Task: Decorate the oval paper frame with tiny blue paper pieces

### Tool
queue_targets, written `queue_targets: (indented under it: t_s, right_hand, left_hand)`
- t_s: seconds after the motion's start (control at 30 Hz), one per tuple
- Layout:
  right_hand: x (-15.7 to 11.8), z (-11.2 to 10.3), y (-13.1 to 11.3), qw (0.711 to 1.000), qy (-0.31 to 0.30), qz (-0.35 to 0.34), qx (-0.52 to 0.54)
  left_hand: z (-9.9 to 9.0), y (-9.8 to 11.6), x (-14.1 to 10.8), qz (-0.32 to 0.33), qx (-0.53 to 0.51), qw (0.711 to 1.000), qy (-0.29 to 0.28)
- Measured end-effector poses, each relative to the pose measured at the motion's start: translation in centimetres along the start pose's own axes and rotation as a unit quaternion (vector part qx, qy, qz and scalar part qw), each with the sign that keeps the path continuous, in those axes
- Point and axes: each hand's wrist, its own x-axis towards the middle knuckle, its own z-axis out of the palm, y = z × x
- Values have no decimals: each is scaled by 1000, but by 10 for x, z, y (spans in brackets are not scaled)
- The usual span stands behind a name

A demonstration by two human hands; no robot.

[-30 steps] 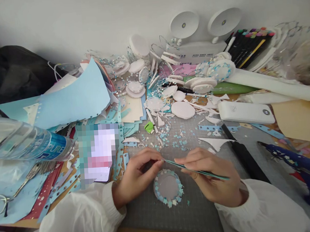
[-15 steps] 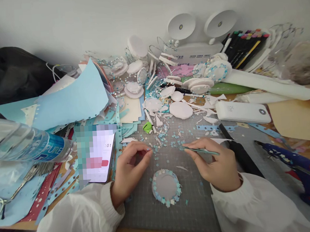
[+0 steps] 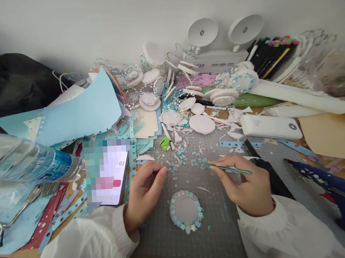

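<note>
In my right hand [image 3: 246, 183] is a slim pair of green tweezers [image 3: 232, 169], pinched between thumb and fingers. The tips point left to a scatter of small blue paper flowers [image 3: 196, 162] on the grey cutting mat [image 3: 217, 235]. My left hand [image 3: 147, 189] rests on the mat left of the flowers, with thumb and forefinger closed in a pinch; whatever lies between them is too small to make out. Between and nearer than the hands lies a white disc [image 3: 185, 210], its rim ringed with blue and pale flowers. No finger touches it.
A phone [image 3: 112, 175] and a water bottle [image 3: 54, 163] lie at left, beside scissors [image 3: 22, 208] and paper sheets. White discs [image 3: 202, 124] and wire pieces crowd the back. On the right are a white power bank [image 3: 270, 126] and a blue glue gun [image 3: 331, 189].
My right hand has shifted slightly right with the tweezers. My left thumb and forefinger have drawn closer together. The flower-rimmed disc stays where it was on the mat.
</note>
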Motion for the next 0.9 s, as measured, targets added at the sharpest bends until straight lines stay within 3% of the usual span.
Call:
queue_targets:
  t_s: [0.27, 0.53, 0.73, 0.9]
  right_hand:
    - [-1, 3, 4, 999, -43, -4, -23]
    - [1, 0, -1, 1000, 19, 7, 12]
    - [1, 2, 3, 999, -42, 1, -31]
    - [0, 1, 1, 1000, 9, 2, 5]
  left_hand:
    - [2, -4, -1, -30, -22, 999, 28]
    - [-3, 4, 2, 31, 20, 999, -8]
    - [-2, 4, 2, 39, 18, 999, -9]
    - [-2, 4, 2, 47, 14, 999, -18]
